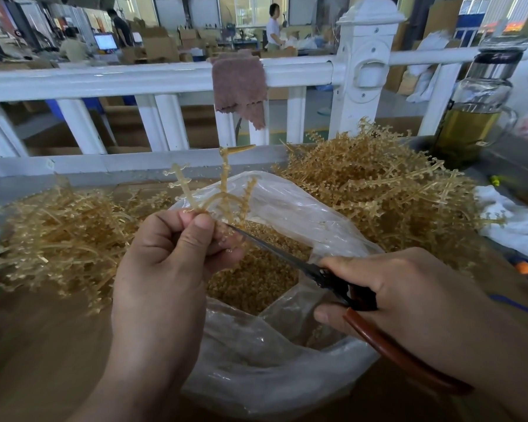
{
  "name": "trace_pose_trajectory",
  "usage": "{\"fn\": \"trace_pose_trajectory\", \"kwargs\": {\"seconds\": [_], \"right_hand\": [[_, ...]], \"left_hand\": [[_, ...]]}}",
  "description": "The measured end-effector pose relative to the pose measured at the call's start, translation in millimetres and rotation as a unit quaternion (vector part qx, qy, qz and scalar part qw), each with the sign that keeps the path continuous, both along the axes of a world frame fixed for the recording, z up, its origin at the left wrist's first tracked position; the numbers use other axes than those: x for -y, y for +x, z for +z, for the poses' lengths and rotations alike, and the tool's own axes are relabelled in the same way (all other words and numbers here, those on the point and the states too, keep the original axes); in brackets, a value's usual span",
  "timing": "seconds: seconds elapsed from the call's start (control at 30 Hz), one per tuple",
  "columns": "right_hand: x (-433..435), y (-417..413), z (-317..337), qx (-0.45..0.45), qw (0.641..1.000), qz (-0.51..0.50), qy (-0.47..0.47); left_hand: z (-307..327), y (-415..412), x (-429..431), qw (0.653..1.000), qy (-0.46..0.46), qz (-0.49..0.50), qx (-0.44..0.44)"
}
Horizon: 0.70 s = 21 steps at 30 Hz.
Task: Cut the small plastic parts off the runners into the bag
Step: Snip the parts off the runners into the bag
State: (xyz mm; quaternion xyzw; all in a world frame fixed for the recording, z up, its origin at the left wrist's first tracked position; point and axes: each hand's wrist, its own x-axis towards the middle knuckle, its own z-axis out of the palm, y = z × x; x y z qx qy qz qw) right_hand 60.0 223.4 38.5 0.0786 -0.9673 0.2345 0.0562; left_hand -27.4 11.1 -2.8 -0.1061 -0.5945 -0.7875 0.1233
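Observation:
My left hand (pixel 168 263) pinches a translucent amber runner (pixel 223 190) that stands up above the open clear plastic bag (pixel 287 345). Small parts still line some of the runner's branches. My right hand (pixel 387 296) grips scissors (pixel 333 278) with red-brown handles. Their blade tip reaches the runner just below my left thumb. Inside the bag lies a heap of small amber cut parts (pixel 256 278).
A pile of bare-looking runners (pixel 55 239) lies to the left, and a taller pile of runners with parts (pixel 378 184) sits at the right. A white railing (pixel 165 77) with a brown cloth (pixel 240 86) runs behind. A glass bottle (pixel 473 108) stands far right.

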Motion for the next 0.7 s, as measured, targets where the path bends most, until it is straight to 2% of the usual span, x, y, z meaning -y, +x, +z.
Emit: {"fn": "trace_pose_trajectory", "kwargs": {"seconds": [0.23,0.4,0.7], "right_hand": [[-1.4,-2.6,-3.2,0.010,1.000,0.008,-0.007],[-1.0,-3.0,-3.9,0.030,0.999,0.018,-0.011],[-1.4,-1.3,-1.3,0.018,0.999,0.012,0.027]], "left_hand": [[0.5,1.5,-1.6,1.000,-0.001,-0.004,0.004],[-2.3,1.3,-0.2,0.999,-0.036,0.011,-0.004],[-2.3,2.5,-1.7,0.998,-0.064,0.016,-0.016]]}}
